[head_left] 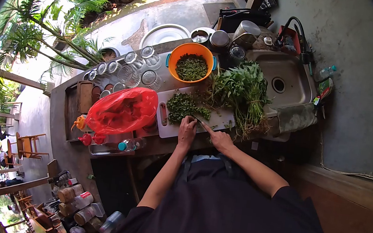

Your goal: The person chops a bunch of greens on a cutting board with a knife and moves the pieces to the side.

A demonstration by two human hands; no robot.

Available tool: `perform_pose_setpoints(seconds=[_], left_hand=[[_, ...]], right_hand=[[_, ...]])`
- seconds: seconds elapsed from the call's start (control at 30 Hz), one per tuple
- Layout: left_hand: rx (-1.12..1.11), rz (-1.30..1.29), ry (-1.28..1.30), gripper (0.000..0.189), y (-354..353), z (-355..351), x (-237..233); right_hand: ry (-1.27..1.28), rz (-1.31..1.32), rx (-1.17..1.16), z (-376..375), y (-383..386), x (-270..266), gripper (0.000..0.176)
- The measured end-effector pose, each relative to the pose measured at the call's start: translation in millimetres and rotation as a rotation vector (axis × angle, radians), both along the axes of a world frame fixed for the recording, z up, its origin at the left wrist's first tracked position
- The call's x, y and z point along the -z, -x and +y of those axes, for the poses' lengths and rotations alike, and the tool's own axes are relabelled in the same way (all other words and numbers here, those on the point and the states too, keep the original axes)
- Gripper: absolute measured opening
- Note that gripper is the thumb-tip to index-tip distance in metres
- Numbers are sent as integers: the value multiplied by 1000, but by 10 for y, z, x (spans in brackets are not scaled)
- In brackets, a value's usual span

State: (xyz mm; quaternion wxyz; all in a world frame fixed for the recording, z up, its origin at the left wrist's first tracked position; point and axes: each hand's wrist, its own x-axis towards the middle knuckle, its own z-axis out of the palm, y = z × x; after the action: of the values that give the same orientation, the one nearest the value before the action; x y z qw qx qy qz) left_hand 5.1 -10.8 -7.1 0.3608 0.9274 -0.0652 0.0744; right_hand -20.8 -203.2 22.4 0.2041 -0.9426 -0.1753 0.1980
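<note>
My left hand (188, 131) is closed at the near edge of a white cutting board (221, 116), its fingertips pressed onto chopped leafy greens (182, 107). Just to its right, my right hand (221, 141) grips a knife, with the index finger stretched forward along it; only a little of the blade shows between the hands. The chopped greens are heaped on the left half of the board. A large bunch of uncut leafy greens (247, 93), stems and roots toward me, lies over the board's right end. Behind the board, an orange colander (175, 72) holds more cut greens.
A red plastic bag (124, 109) sits left of the board, with a clear bottle (132, 145) near the counter edge. Several upturned glasses (150, 79) stand behind it. At right is a steel sink (301, 74) with a black faucet (299, 32). Jars and pots stand at the back.
</note>
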Motion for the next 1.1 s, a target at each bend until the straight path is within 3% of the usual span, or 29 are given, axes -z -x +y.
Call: perform_pose_setpoints(seconds=[0.43, 1.1], left_hand=[[-48, 2, 47, 12, -5, 41, 62], [-16, 4, 28, 16, 27, 64, -9]], right_hand=[[29, 48, -17, 2, -23, -15, 85], [70, -55, -39, -148, -48, 127, 79]])
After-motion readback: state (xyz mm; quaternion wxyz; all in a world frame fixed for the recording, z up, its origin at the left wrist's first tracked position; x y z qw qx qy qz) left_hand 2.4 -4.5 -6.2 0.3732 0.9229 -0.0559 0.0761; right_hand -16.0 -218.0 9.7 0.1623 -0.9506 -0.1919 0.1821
